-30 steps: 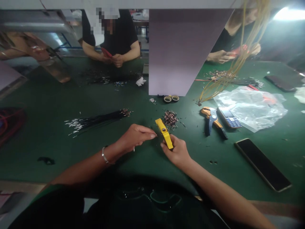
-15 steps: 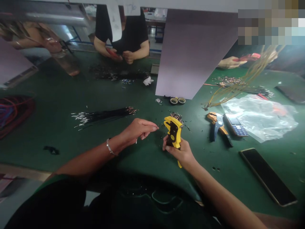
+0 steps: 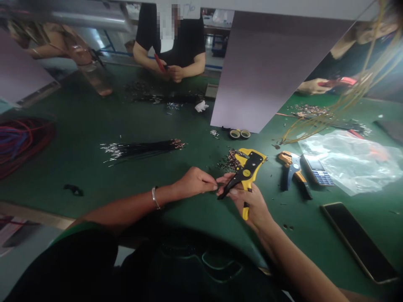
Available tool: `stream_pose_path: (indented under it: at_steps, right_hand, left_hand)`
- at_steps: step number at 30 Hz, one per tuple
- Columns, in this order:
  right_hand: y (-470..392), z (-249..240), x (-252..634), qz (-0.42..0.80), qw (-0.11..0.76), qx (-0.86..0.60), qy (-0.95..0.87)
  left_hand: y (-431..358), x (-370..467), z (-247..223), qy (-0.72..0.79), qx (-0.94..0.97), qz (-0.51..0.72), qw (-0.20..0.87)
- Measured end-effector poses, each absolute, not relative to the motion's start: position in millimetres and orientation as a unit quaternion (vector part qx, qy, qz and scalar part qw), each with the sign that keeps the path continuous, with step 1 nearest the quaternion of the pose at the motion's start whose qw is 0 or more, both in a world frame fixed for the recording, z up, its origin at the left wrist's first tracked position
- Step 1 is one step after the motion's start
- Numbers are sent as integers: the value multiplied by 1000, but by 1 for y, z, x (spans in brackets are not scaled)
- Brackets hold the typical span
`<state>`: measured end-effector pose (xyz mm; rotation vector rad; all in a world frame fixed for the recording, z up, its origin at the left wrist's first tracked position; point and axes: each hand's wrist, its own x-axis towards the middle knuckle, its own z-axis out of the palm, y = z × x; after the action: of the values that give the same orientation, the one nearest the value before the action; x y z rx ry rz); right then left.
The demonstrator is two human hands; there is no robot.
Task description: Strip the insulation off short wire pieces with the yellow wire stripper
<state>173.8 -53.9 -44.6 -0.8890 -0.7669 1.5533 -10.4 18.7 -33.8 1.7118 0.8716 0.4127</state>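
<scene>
My right hand (image 3: pixel 248 199) holds a yellow and black wire stripper (image 3: pixel 248 170), its jaws up and its handles spread apart. Close beside it, my left hand (image 3: pixel 197 183) is closed in a pinch, its fingertips meeting the right hand's fingers. Whatever is in that pinch is too small to make out. Behind the stripper lies a heap of small wire scraps (image 3: pixel 232 159). To the left, beyond my left hand, a bundle of black wires (image 3: pixel 145 148) rests on the green table (image 3: pixel 132 184), with bright ends at both sides.
Right of my hands lie a blue and orange wire stripper (image 3: pixel 293 170), a keypad phone (image 3: pixel 317 170), a clear plastic bag (image 3: pixel 349 161) and a smartphone (image 3: pixel 359 241). Two tape rolls (image 3: pixel 239 134) sit by an upright panel (image 3: pixel 252 71). Red and blue cables (image 3: pixel 22 142) lie far left. Co-workers sit opposite.
My right hand has turned the stripper so its head leans right and its handles show spread. My left hand has moved nearer, its fingertips now at the right hand's fingers.
</scene>
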Motion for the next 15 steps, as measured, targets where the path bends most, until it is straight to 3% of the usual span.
stream_pose_path:
  at_steps: [15]
  right_hand:
    - [-55,-40,173,662,565,-374,-320]
  left_hand:
    - [20,-11,-30,408,647,162,624]
